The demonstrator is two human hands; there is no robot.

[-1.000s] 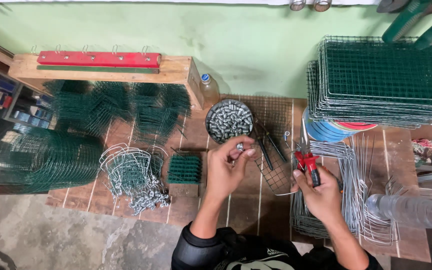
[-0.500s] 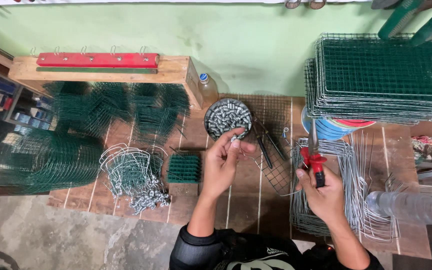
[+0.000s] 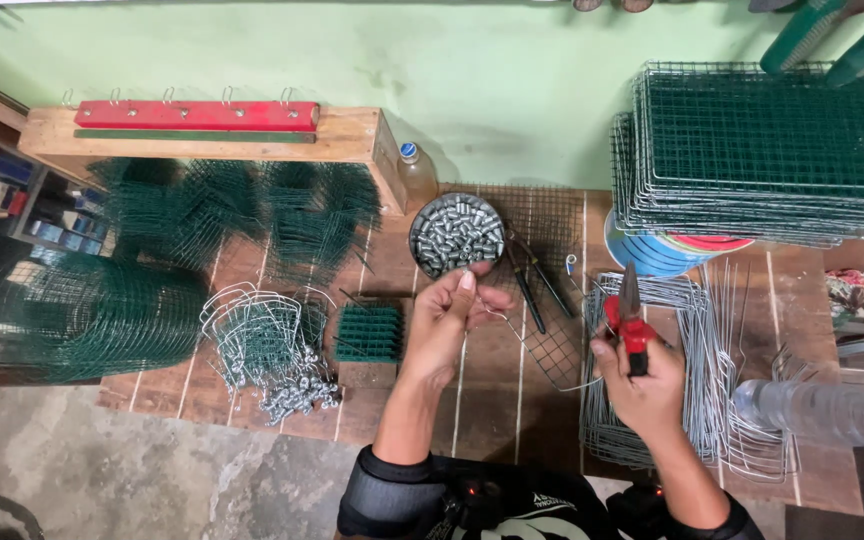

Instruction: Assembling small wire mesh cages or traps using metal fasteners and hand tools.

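1. Green wire-mesh panels (image 3: 767, 150) lie in a tall, flat stack well beyond the right hand's fingers, up and to the right, on the wooden plank surface (image 3: 492, 400).
2. A dark green roll of mesh (image 3: 92, 315) lies far to the left of the left hand's fingers, its weave fine and springy.
3. Bare silvery wire frames (image 3: 692, 380), bent into rounded rectangles, are heaped just right of and under the right hand (image 3: 642, 385).
4. A round dark bowl (image 3: 457, 235), just above the left fingertips, is filled with small shiny metal clips.
5. Red-handled pliers (image 3: 630, 320) stand upright in the right hand, whose fingers are closed around the handles; the grey jaws point away from the person.
6. The left hand (image 3: 447, 325) is raised just below the bowl, fingers (image 3: 467, 285) pinched together on a thin bent wire (image 3: 527, 345) that trails down towards the right hand; whether a clip is also held is too small to tell.
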